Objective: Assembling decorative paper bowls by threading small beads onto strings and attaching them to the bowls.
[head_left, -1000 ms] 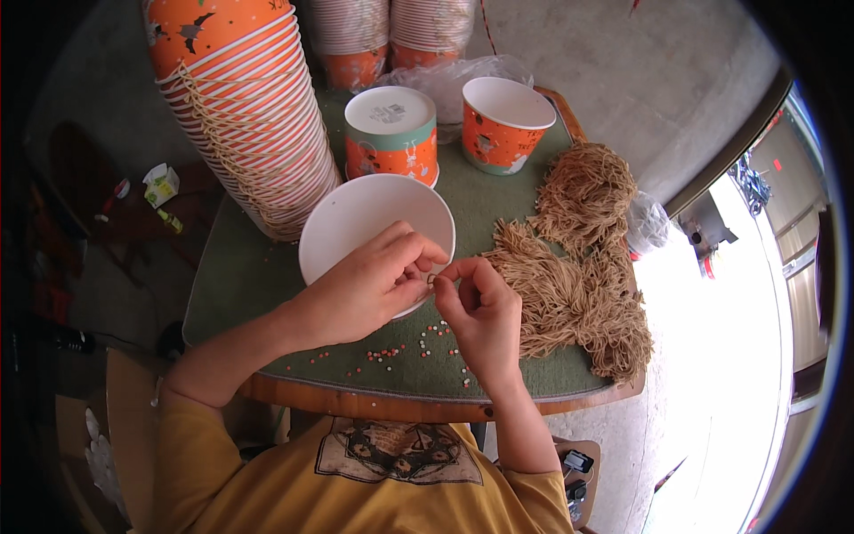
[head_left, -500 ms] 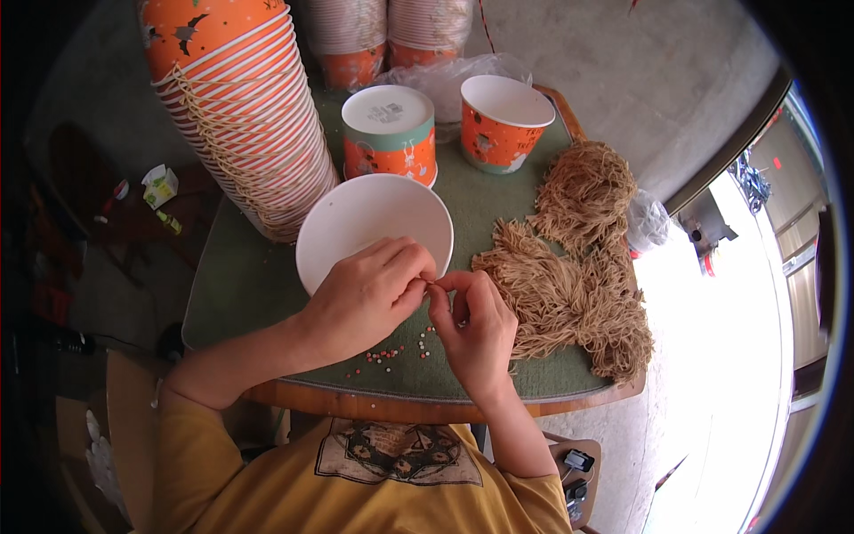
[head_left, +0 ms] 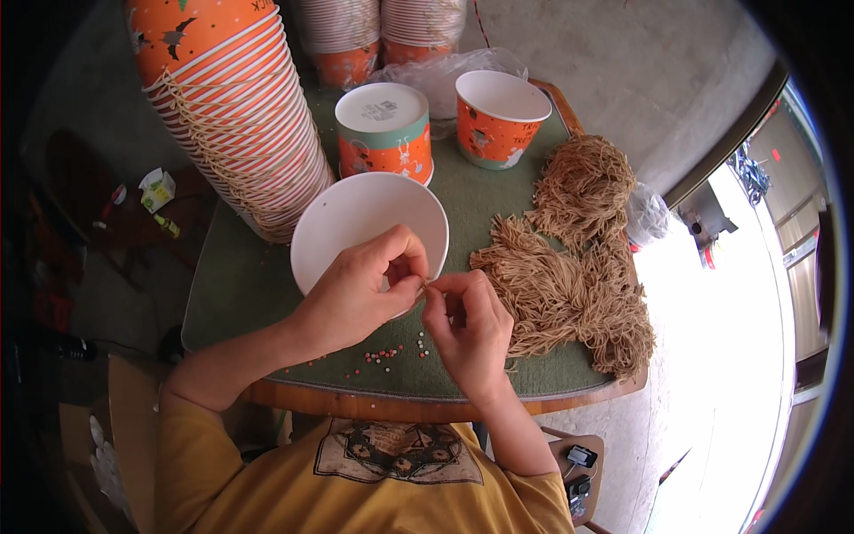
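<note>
A white paper bucket (head_left: pixel 369 209) lies tipped on the table, its open mouth toward me and a small punched hole near its far rim. At its near right side my left hand (head_left: pixel 369 280) is closed in a pinch. Just right of it my right hand (head_left: pixel 470 325) pinches too, the fingertips of both hands almost meeting. Between them shows a thin bit of tan cord (head_left: pixel 425 286), mostly hidden by the fingers. To the right lies a loose heap of tan cords (head_left: pixel 565 298), close to my right hand.
A tall leaning stack of orange buckets with cord handles (head_left: pixel 240 116) stands at the left. Behind sit an upside-down bucket (head_left: pixel 384 147) and an upright bucket (head_left: pixel 500 120). Small paper discs (head_left: pixel 381 356) are scattered by the table's front edge (head_left: pixel 374 407). Wrapped bucket stacks (head_left: pixel 422 31) stand at the back.
My left hand's fingers have lifted and opened into a wider loop, the thumb still at the cord. My right hand stays nearly in place. The view has shifted slightly.
</note>
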Demonstrator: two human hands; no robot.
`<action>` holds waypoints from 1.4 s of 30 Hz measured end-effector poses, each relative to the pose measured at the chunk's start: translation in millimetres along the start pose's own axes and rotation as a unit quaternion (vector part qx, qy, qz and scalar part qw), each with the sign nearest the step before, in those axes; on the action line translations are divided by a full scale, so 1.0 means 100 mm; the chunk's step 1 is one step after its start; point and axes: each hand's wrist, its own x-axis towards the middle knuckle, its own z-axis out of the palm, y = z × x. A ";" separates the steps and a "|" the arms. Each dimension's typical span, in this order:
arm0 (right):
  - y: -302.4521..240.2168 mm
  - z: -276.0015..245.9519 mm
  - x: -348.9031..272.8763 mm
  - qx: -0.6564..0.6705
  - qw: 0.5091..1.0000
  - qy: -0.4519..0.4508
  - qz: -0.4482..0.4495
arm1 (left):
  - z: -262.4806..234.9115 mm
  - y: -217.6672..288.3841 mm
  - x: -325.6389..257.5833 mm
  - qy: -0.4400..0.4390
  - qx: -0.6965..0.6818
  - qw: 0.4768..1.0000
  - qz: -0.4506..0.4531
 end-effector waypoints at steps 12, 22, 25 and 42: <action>0.07 -0.02 0.01 0.185 0.965 -0.017 0.182 | -0.02 0.01 0.02 -0.014 -0.001 1.000 -0.001; 0.19 -0.16 0.11 -0.065 0.991 -0.020 -0.115 | -0.04 0.03 0.05 -0.051 -0.010 0.998 -0.044; 0.20 -0.16 0.14 -0.098 0.981 -0.030 -0.164 | -0.03 0.02 0.05 -0.055 -0.019 0.997 -0.048; 0.20 -0.26 0.15 0.492 0.741 -0.189 0.417 | -0.01 0.00 0.06 -0.066 -0.017 0.997 -0.045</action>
